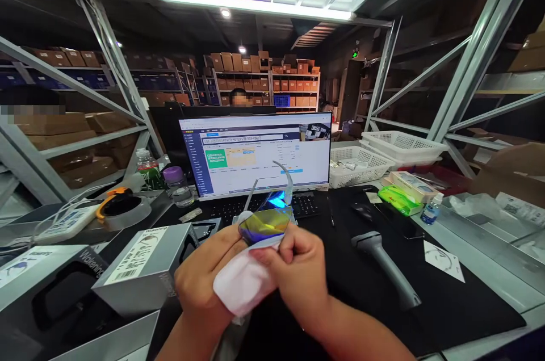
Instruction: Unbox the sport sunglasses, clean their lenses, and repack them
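Observation:
A pair of sunglasses (264, 223) with a tinted, yellow-and-blue reflecting lens is held up between my hands, its temples pointing up toward the monitor. My left hand (208, 276) is closed around one side of the glasses. A pale pinkish-white cloth (244, 281) hangs below the lens and touches its lower edge. With thumb and curled fingers my right hand (302, 270) pinches the cloth against the lens. My left fingertips are partly hidden behind the glasses and cloth. Behind them lies a black keyboard (309, 206).
A monitor (255, 156) stands ahead. Grey boxes (145, 264) sit at left beside a tape roll (128, 210) and a purple-capped bottle (176, 188). A barcode scanner (387, 267), a spray bottle (432, 209), a green tissue pack (399, 200) and white baskets (361, 167) are at right.

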{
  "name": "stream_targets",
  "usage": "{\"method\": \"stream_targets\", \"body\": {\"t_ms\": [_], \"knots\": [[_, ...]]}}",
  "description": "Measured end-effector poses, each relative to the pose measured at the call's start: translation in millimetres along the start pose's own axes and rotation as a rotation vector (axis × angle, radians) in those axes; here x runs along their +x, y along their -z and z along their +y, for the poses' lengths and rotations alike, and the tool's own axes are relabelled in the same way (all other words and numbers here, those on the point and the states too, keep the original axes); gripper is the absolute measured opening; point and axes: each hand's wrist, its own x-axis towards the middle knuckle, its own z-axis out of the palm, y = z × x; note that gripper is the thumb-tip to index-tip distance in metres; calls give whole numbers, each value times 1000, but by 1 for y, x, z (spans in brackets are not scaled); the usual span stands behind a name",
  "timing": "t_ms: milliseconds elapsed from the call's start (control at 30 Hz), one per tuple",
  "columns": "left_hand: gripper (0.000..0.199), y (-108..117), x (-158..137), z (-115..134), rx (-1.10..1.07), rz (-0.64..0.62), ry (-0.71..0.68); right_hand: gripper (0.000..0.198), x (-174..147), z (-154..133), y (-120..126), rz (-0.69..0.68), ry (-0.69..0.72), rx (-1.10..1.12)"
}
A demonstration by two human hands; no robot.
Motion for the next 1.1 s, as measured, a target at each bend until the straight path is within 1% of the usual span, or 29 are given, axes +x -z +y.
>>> {"method": "stream_targets", "body": {"t_ms": [67,133,200,267,333,400,433,467,533,567,600,633,667,733,800,900,933,967,1000,1033,1100], "knots": [[10,3,10,-2,-60,-83,-67,64,11,-11,13,-66,-227,135],[9,6,19,-4,-135,-153,-116,69,24,-20,24,-84,-415,259],[6,10,24,-8,-184,-203,-138,73,35,-22,32,-103,-497,293],[8,15,24,-15,-183,-257,-105,74,44,-21,39,-184,-493,231],[9,23,21,-23,-167,-315,-42,69,53,-22,53,-368,-432,31],[11,32,20,-30,-160,-352,13,61,59,-30,76,-545,-308,-278],[12,37,20,-32,-159,-372,26,57,61,-37,91,-559,-224,-427],[12,41,20,-33,-156,-398,32,54,62,-45,106,-472,-123,-531],[13,47,22,-33,-177,-479,30,51,61,-61,132,-216,71,-648],[13,48,23,-32,-205,-524,30,50,59,-67,141,-103,143,-693],[13,49,24,-29,-242,-560,32,48,57,-72,146,-28,187,-726],[13,48,25,-26,-279,-587,32,47,54,-75,146,5,214,-744],[13,47,25,-23,-311,-609,29,47,52,-75,143,-7,222,-744],[11,45,26,-18,-353,-645,4,47,49,-69,127,-131,180,-688],[9,44,25,-14,-366,-686,-33,46,47,-60,107,-338,86,-605],[10,42,23,-9,-340,-740,-74,44,42,-48,82,-774,-104,-557],[10,42,21,-6,-330,-759,-83,44,39,-46,76,-884,-148,-562],[10,40,19,-4,-324,-779,-90,44,35,-44,70,-952,-180,-575],[11,39,17,0,-318,-795,-95,45,31,-43,65,-969,-194,-592],[12,36,15,3,-310,-802,-100,45,27,-42,60,-941,-191,-611],[16,32,11,9,-286,-790,-122,44,20,-40,53,-842,-162,-658]]}}
